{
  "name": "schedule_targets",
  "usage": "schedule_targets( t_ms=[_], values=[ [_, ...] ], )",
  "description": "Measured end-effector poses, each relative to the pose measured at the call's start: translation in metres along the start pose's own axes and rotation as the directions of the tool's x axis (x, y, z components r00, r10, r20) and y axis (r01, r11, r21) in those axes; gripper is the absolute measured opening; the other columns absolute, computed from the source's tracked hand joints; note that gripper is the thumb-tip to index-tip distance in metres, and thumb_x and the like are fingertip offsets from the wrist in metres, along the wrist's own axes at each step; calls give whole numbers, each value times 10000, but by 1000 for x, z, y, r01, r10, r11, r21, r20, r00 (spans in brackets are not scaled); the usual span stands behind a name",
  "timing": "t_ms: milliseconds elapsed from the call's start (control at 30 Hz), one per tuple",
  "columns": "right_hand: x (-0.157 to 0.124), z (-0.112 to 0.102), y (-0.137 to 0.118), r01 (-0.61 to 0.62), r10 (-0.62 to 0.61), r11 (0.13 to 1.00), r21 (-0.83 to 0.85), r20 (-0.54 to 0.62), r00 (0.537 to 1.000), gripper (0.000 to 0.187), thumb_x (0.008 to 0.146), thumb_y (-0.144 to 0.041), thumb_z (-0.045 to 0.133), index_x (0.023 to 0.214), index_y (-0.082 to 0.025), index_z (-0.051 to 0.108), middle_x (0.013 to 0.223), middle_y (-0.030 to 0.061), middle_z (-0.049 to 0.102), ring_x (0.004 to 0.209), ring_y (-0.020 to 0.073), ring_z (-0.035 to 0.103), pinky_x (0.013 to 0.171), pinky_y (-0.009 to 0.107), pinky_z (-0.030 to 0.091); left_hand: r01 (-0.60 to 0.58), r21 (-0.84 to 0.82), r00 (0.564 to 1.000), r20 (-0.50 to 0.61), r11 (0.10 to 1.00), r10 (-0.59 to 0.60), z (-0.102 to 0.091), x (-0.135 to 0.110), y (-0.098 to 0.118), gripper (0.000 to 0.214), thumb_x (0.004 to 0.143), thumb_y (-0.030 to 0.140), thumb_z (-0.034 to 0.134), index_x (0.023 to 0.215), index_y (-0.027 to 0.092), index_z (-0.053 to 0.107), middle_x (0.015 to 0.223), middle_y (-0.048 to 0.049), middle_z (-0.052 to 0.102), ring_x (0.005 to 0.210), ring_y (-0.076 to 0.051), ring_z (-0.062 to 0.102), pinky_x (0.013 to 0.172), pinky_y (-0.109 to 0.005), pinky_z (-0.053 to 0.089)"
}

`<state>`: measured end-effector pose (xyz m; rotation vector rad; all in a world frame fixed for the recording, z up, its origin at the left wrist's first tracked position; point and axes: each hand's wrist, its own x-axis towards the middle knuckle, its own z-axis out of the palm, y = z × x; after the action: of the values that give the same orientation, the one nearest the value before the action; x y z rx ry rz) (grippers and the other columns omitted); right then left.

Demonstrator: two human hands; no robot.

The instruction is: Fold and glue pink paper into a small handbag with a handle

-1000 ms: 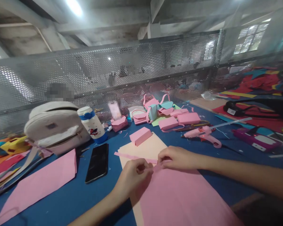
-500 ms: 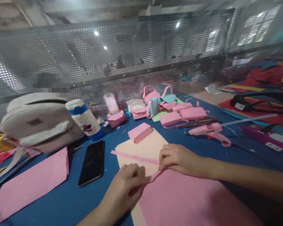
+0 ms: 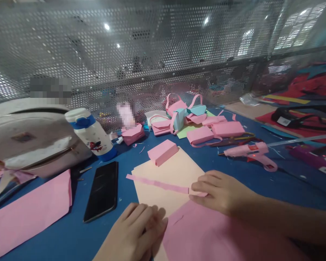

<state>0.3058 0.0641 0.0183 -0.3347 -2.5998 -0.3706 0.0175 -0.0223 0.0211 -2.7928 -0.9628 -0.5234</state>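
My right hand [image 3: 222, 192] pinches one end of a long pink paper strip [image 3: 157, 183] that stretches to the left over a peach sheet [image 3: 168, 174]. Close to me, my left hand [image 3: 137, 232] rests with fingers loosely stretched on the edge of a large pink sheet [image 3: 206, 235], holding nothing. A small folded pink paper box [image 3: 163, 152] sits on the far end of the peach sheet.
A black phone [image 3: 101, 190] lies left of the sheets, with a white bottle [image 3: 88, 134] and a grey pouch [image 3: 29, 137] behind it. Several pink paper bags [image 3: 195, 123] stand at the back. A pink glue gun [image 3: 252, 152] lies right. Another pink sheet [image 3: 27, 214] lies far left.
My left hand has let go of the strip and dropped flat onto the paper. The right hand keeps the strip and has shifted right. The view has tilted down.
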Motion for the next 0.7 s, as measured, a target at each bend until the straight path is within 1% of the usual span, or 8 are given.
schedule_targets(
  t_ms=[133,233,300,367,467,533,600,700],
  values=[
    [-7,-4,8,-31,31,999,-32,-21,999,249,981,-116,453,1015,-188,689,959,56,690,880,177,556,755,325,408,28,-14,999,17,1000,-28,-3,-1,-1,365,994,123,255,1101,148,603,906,-108,622,754,-223,525,635,-351,392],
    [-9,-3,12,-133,132,991,14,16,991,256,993,-168,451,996,-215,703,961,51,689,891,182,549,747,321,400,3,-20,1000,2,1000,-3,-3,0,-2,361,997,141,259,1093,158,606,880,-105,627,739,-215,531,617,-339,386],
    [-6,-2,13,-173,171,984,41,43,984,264,992,-175,446,989,-215,707,958,49,687,894,181,547,751,321,398,-4,-22,1000,3,1000,4,-3,-1,-2,367,1000,146,261,1121,164,606,896,-110,636,753,-215,542,619,-337,389],
    [0,0,13,-145,143,988,47,44,989,263,987,-161,445,981,-203,704,924,45,684,873,173,546,747,319,398,22,-34,1000,21,999,-21,-3,-1,-1,378,1008,148,253,1145,161,604,939,-120,647,785,-218,556,639,-343,404],
    [12,4,6,-44,44,998,34,-12,999,211,969,-145,492,927,-186,695,841,25,672,812,163,536,727,316,396,69,-69,997,48,995,-66,-4,-3,2,377,1020,164,251,1168,154,598,978,-121,655,804,-218,562,667,-347,425],
    [19,8,-2,20,-18,999,29,-43,999,166,946,-126,533,910,-174,687,802,19,658,776,162,524,715,319,393,54,-89,997,57,995,-49,-3,-4,2,364,1021,176,267,1180,143,593,975,-121,655,793,-214,560,665,-340,432],
    [22,11,-7,65,-64,997,30,-28,998,143,934,-107,547,942,-153,682,791,25,645,759,164,515,710,324,389,27,-87,998,61,996,-22,-2,-5,1,354,1017,183,287,1198,131,587,954,-121,653,782,-213,559,656,-332,437],
    [19,11,-7,81,-80,996,28,-6,997,142,931,-96,544,974,-137,672,804,32,643,764,168,510,708,328,374,20,-77,999,52,997,-16,0,-7,0,359,1013,182,290,1221,121,577,916,-121,647,769,-216,557,648,-330,441]
  ],
)
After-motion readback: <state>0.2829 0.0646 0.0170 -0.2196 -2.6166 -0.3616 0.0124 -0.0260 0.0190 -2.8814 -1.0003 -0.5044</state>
